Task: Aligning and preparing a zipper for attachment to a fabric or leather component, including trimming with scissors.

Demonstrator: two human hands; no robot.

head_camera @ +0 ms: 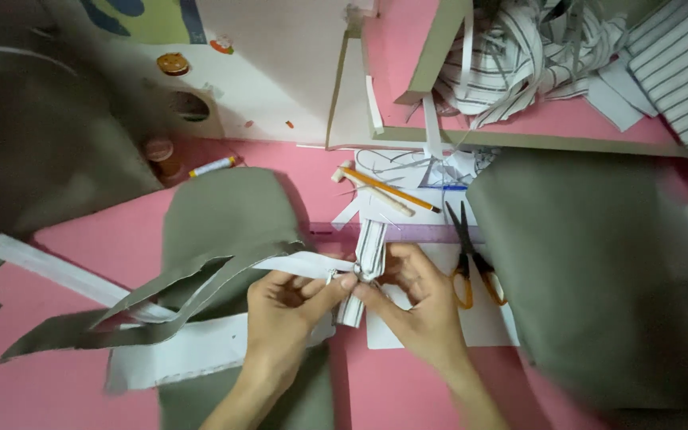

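Observation:
My left hand [284,306] and my right hand [412,299] meet at the middle of a pink table [81,239]. Both pinch a narrow striped fabric strip [368,248] that stands almost upright between the fingertips. My left hand also touches a white fabric band [300,263] joined to an olive-green cloth piece [220,219]. The band runs left under folded olive strips [145,306].
Orange-handled scissors [467,263] lie just right of my right hand, beside a purple ruler [428,233]. A yellow pencil [396,189] and white marker [213,166] lie farther back. Olive cloth [591,271] covers the right side. Striped scraps [519,56] fill a tray behind.

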